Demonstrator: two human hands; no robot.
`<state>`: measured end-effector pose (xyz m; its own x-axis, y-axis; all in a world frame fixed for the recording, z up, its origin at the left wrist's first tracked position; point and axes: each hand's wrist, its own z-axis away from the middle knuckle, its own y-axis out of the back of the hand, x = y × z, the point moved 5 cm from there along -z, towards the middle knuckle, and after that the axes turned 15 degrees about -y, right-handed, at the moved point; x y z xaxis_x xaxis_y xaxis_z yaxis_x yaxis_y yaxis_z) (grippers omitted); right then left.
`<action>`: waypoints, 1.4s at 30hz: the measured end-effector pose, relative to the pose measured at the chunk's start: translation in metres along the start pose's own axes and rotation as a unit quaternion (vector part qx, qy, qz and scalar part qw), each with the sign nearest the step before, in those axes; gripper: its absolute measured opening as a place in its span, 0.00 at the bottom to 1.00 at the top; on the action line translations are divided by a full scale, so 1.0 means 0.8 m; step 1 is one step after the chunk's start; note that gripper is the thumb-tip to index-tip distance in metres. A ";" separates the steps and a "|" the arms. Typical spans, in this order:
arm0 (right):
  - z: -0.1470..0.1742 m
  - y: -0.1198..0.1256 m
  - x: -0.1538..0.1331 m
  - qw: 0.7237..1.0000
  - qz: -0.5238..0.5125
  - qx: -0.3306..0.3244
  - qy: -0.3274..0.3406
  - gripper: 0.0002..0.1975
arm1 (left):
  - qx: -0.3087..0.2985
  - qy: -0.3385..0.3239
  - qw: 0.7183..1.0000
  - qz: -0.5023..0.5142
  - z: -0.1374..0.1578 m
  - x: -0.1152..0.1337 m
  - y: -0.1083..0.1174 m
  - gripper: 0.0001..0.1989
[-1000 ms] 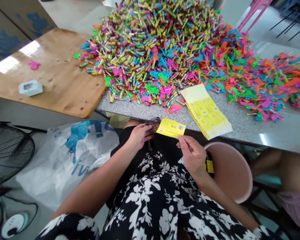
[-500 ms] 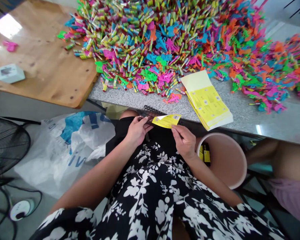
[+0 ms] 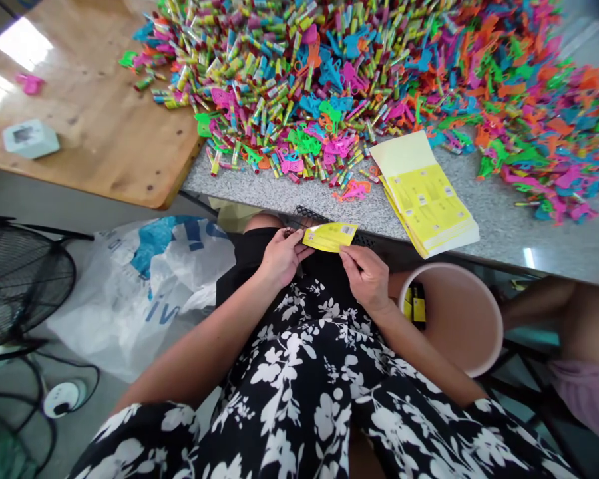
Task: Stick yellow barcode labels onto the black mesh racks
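Over my lap, just in front of the table edge, a yellow printed label (image 3: 331, 237) is stretched between my two hands. My left hand (image 3: 282, 258) is closed at the label's left end, and a small dark thing by its fingertips cannot be made out. Thumb and fingers of my right hand (image 3: 368, 274) pinch the label's lower right corner. A stack of yellow label sheets (image 3: 429, 205) lies on the grey speckled tabletop (image 3: 259, 195) to the right, its top sheet partly bare backing.
A large heap of colourful small tubes and plastic toy pieces (image 3: 279, 86) covers the table's back. Right of my lap stands a pink bin (image 3: 462, 319) with yellow-and-black boxes (image 3: 418, 305) inside. At left are a plastic bag (image 3: 144, 299), a black fan (image 3: 22, 283) and a wooden board (image 3: 114, 146).
The label's curled upper edge lies flatter, with less of its white underside showing. Both hands keep their hold on it. The whole view has shifted slightly.
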<state>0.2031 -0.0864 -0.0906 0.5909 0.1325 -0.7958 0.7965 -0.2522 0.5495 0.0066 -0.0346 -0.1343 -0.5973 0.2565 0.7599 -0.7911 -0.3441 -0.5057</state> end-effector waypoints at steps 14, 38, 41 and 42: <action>0.003 -0.005 -0.002 0.998 0.061 -0.019 0.020 0.11 | -0.004 -0.004 1.000 0.001 0.001 0.000 -0.001 0.15; -0.003 0.023 -0.018 0.985 0.133 -0.016 -0.109 0.21 | -0.008 -0.066 0.996 -0.056 -0.001 0.004 -0.002 0.22; -0.019 0.045 -0.011 0.981 0.149 0.036 -0.122 0.17 | -0.043 -0.065 0.994 -0.073 0.001 0.013 -0.004 0.25; -0.027 0.048 -0.011 0.983 0.143 0.035 -0.112 0.16 | -0.066 -0.060 0.993 -0.081 0.003 0.015 -0.007 0.26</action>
<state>0.2311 -0.0768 -0.0571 0.7396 -0.1653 -0.6524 0.5874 -0.3147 0.7456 0.0040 -0.0321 -0.1213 -0.4468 0.1866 0.8750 -0.8907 -0.1842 -0.4155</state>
